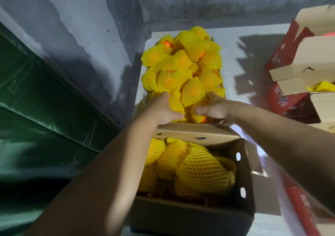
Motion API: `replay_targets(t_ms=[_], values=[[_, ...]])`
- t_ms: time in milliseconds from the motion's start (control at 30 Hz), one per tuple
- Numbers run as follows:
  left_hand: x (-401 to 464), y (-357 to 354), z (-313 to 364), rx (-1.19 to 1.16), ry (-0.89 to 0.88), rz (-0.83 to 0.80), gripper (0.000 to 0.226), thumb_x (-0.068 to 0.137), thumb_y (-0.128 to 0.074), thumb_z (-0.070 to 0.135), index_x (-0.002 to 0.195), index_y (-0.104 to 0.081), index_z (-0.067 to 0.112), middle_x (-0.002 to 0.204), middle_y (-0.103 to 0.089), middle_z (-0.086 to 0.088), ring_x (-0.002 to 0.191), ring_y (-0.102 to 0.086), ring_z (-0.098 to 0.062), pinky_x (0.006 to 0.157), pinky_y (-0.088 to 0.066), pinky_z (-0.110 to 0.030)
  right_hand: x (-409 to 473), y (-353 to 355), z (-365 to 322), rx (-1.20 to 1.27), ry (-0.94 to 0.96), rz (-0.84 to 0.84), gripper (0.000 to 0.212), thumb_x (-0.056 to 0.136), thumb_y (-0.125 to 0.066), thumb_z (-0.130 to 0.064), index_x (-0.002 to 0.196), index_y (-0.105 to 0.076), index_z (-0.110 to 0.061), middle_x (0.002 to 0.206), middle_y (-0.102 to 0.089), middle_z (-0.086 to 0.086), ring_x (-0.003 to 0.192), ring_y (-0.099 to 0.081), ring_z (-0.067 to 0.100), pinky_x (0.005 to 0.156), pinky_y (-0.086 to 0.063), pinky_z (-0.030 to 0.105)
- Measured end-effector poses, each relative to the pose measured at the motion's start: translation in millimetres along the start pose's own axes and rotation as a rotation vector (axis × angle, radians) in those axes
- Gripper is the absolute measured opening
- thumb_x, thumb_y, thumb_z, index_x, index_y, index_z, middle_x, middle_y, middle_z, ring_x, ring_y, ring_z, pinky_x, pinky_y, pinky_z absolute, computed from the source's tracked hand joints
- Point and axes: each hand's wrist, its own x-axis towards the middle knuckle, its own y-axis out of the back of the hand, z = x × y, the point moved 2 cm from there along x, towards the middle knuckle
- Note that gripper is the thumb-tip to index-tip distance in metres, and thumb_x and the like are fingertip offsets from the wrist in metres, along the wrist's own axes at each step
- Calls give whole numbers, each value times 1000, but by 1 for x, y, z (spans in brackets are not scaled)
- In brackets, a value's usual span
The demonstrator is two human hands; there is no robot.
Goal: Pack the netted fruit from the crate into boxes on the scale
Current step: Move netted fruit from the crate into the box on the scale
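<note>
A heap of orange fruit in yellow foam nets (pixel 183 63) fills the crate (pixel 145 67) at the centre back. My left hand (pixel 164 109) grips one netted fruit (pixel 175 102) at the near end of the heap. My right hand (pixel 213 108) curls round another netted fruit (pixel 198 117) beside it. Just below my hands stands an open cardboard box (pixel 243 172), its flaps up, partly filled with several netted fruit (pixel 195 168). The scale under the box is hidden.
Red-and-brown boxes (pixel 297 58) with raised flaps stand at the right, one showing yellow netting (pixel 320 88). A red box edge (pixel 301 205) lies at the lower right. A grey wall rises behind and a green tarpaulin (pixel 45 118) hangs on the left.
</note>
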Motion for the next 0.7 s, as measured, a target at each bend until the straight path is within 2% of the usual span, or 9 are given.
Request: replay_targets(t_ms=[67,100,167,267,333,433,500,600,700], values=[[-6,-2,4,16,-13,-1,96,78,-81,56,156,-32,28,155,-40,-9,136,-46,-35,92,-41,-36,-10,11,7,213,-7,-81,83,56,-77,-42,131,-44,-26,82,-53,8,61,-59,21,64,-59,43],[-8,-2,7,32,-18,-12,95,79,-80,53,157,-32,28,156,-38,-10,138,-45,-36,95,-42,-38,-12,12,9,256,-10,-89,84,52,-77,-43,128,-47,-27,83,-57,10,61,-62,22,66,-60,45],[-12,-3,15,73,-17,-48,94,83,-77,50,160,-27,28,159,-30,-12,141,-42,-37,104,-43,-42,-11,5,7,205,1,-43,92,56,-78,-51,137,-43,-25,114,-64,13,93,-68,30,81,-60,47],[-18,-6,22,113,-17,-75,92,87,-75,44,161,-22,24,160,-23,-13,142,-39,-40,107,-42,-45,-4,-16,-1,-32,19,22,125,70,-81,-60,157,-3,-16,137,-50,11,126,-52,35,92,-44,42],[-22,-10,24,133,-20,-106,95,88,-75,42,162,-17,25,161,-17,-12,145,-35,-41,108,-41,-45,0,-23,0,-44,-1,41,130,78,-83,-51,157,15,-19,131,-46,11,122,-53,38,83,-41,35],[-24,-10,22,93,-13,-135,100,88,-74,43,164,-11,28,163,-12,-10,147,-32,-38,108,-40,-43,3,-21,4,80,27,43,131,78,-86,-40,157,17,-18,135,-43,6,104,-53,25,72,-49,22],[-25,-7,21,55,-6,-144,100,87,-74,44,163,-12,30,162,-14,-8,145,-34,-37,101,-40,-39,5,-19,1,97,21,85,133,75,-86,-48,157,13,-18,150,-40,10,124,-50,32,90,-43,31],[-24,-6,20,40,4,-156,99,86,-73,45,163,-13,31,160,-15,-7,143,-35,-38,92,-35,-37,9,-28,-8,106,-97,84,141,76,-81,-59,156,29,-25,164,-22,16,147,-32,41,113,-36,48],[-23,-5,21,24,18,-179,98,85,-71,51,163,-14,33,161,-12,-6,144,-33,-40,96,-37,-41,11,-32,-12,78,-142,78,148,72,-88,-54,155,32,-27,161,-26,21,143,-37,44,111,-41,52]])
